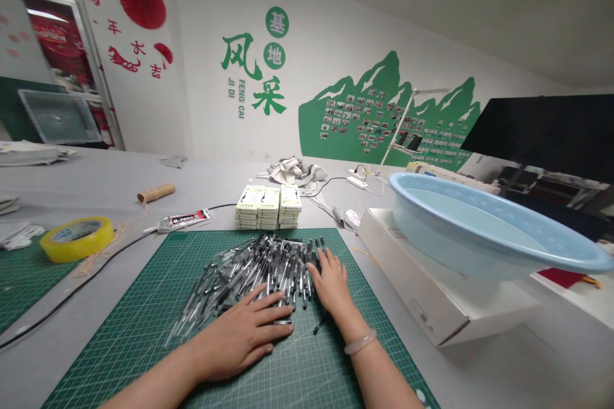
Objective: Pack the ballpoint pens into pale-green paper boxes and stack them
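A heap of several black-and-clear pens (249, 268) lies on a green cutting mat (144, 332). My left hand (242, 332) rests flat on the near edge of the heap, fingers stretched out to the right. Fingers spread, my right hand (330, 281) lies on the heap's right side, with a pale bangle on its wrist. Neither hand holds a pen. One loose pen (320, 324) lies on the mat by my right wrist. Behind the heap stand stacked white pen boxes (268, 206).
A light blue basin (489, 230) sits on a white flat box (432, 294) at the right. A yellow tape roll (77, 238), a glue tube (185, 220), a cardboard core (156, 192) and a black cable (71, 291) lie to the left. Cloth and a power strip lie further back.
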`<state>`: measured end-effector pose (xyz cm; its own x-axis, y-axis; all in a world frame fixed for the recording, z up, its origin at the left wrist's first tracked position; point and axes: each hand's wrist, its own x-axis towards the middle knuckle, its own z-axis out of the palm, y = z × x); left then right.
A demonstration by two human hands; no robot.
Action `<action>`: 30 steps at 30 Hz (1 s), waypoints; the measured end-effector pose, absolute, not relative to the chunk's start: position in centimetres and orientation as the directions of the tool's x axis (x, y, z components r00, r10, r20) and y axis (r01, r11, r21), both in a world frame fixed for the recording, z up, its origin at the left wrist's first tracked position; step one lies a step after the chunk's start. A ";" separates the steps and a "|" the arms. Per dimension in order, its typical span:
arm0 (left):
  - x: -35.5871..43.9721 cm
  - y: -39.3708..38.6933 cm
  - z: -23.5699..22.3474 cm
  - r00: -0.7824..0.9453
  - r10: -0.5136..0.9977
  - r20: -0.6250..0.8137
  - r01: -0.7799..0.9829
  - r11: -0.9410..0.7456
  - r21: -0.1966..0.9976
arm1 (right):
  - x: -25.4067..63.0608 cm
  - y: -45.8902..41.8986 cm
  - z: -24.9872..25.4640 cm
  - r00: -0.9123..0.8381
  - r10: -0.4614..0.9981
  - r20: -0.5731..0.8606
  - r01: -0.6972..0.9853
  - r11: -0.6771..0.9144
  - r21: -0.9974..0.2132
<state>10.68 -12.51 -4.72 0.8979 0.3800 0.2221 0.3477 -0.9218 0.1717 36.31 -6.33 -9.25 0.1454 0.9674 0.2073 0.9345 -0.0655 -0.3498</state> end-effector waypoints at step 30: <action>5.9 -9.5 -5.3 0.166 0.946 0.277 0.897 -0.262 0.357 | 26.0 -9.2 -5.3 -0.050 0.800 0.598 0.508 0.536 -0.674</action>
